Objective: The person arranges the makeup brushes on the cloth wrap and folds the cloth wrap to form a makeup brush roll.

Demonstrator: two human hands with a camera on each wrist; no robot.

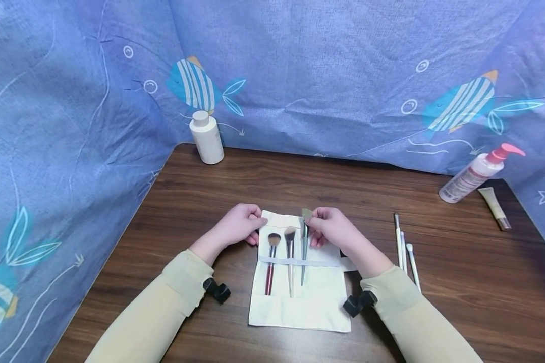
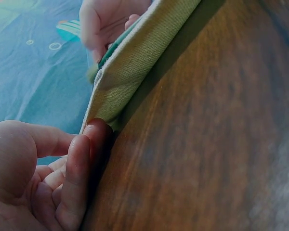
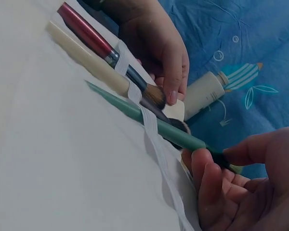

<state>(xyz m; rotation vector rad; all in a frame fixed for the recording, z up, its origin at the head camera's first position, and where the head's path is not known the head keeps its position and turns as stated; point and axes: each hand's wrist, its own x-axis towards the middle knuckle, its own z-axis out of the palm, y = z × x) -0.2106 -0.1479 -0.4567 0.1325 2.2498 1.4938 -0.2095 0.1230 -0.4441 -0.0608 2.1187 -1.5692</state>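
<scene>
A white cloth brush roll (image 1: 300, 312) lies unfolded on the table, a pale elastic band (image 1: 320, 262) running across it. Under the band sit a red-handled makeup brush (image 1: 270, 277), a cream-handled makeup brush (image 1: 290, 275) and a green-handled makeup brush (image 1: 304, 247). My left hand (image 1: 240, 224) pinches the roll's upper left corner between thumb and fingers, as the left wrist view shows. With thumb and fingertips my right hand (image 1: 329, 227) pinches the green brush near its bristle end. In the right wrist view, the green handle (image 3: 178, 136) passes beneath the band, its pointed tip over the cloth.
Several white-handled brushes (image 1: 412, 264) lie on the table (image 1: 200, 196) to the right. A white bottle (image 1: 207, 141) stands at the back left. At the back right are a pump bottle (image 1: 468, 179) with a pink top and a small tube (image 1: 494, 206). Blue fish-printed cloth hangs behind.
</scene>
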